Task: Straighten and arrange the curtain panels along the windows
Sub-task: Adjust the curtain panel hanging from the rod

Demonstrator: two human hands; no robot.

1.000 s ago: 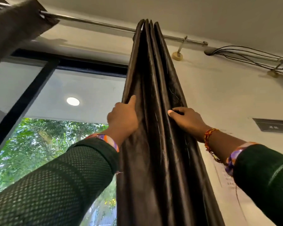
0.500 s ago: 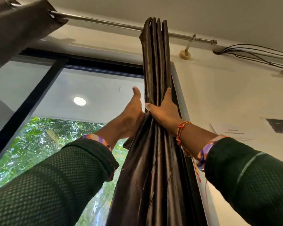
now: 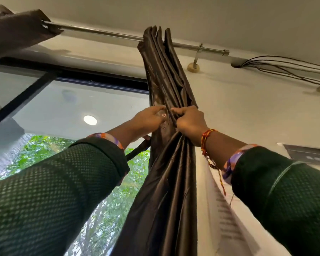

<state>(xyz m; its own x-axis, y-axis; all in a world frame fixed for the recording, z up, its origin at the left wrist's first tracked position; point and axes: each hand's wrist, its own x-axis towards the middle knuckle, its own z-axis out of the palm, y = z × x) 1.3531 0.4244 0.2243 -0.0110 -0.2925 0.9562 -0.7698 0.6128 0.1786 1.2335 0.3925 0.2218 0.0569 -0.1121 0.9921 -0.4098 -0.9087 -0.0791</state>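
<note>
Head view: both hands gather the bunched dark curtain panel (image 3: 166, 100) below the rod (image 3: 103, 35).

The panel hangs from the rod in tight folds at the window's right edge; a second panel (image 3: 17, 28) sits at the rod's left end. The left hand (image 3: 151, 117) pinches a fold and the right hand (image 3: 189, 120) curls round the neighbouring pleats, grip narrow on cloth. The fabric looks glossy, soft and probably slippery and light; best taken by the pleat edges high up near the rod.

One head view, tilted steeply upward from close below the curtain rod (image 3: 118, 35) and ceiling
</note>
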